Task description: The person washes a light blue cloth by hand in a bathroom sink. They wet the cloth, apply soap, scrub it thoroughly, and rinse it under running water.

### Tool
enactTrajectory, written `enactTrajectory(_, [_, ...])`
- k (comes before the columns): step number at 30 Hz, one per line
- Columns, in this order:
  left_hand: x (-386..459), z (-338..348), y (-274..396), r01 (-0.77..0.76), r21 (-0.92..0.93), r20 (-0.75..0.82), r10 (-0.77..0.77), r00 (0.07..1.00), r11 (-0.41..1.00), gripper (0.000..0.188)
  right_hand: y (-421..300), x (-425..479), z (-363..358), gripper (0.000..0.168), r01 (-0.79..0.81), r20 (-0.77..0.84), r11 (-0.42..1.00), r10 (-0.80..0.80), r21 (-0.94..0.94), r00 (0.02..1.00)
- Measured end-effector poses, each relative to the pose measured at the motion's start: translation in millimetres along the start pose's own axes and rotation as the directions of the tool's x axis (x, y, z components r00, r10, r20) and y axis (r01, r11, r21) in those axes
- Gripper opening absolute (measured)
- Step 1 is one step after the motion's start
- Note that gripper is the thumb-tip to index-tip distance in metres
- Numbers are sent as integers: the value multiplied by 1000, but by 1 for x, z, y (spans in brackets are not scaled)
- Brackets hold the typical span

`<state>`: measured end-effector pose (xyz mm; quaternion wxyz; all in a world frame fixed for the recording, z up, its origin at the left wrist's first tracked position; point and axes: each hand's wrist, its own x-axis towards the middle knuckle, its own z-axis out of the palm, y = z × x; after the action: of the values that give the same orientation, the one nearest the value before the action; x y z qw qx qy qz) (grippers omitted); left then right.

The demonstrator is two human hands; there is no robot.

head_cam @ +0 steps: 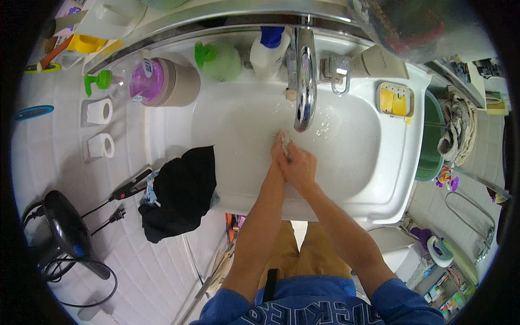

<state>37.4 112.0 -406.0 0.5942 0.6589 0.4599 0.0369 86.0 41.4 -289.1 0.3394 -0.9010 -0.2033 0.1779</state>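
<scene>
Both of my hands meet low inside the white washbasin (252, 178), just in front of and below the chrome faucet (305, 81). My left hand (279, 150) is pressed against my right hand (300, 164), and a small pale, wet bundle of cloth or lather (286, 142) shows between them. What it is cannot be made out. The fingers of both hands are curled and partly hidden by each other. A black cloth (183, 195) lies over the basin's left front rim, left of my forearms.
Pump bottles, one with purple liquid (148, 79) and one green (221, 61), and a white bottle (268, 53) line the back rim. A soap dish (395, 100) holds yellow pieces at the right. A hair dryer (67, 225) hangs at left; a green tub (430, 138) stands at right.
</scene>
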Motion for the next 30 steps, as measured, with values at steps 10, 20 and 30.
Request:
enactTrajectory(10, [-65, 29, 120, 346, -264, 39, -348, 937, 900, 40, 21, 23, -27, 34, -372, -58, 928, 373, 34, 926])
enactTrajectory(20, [-58, -22, 108, 330, -804, 125, -402, 907, 495, 56, 31, 38, -47, 36, -220, -108, 972, 211, -82, 971])
enactTrajectory(30, [-43, 1, 65, 520, -720, 232, -545, 805, 460, 47, 0, -19, -23, 41, -170, 15, 982, 171, -78, 985])
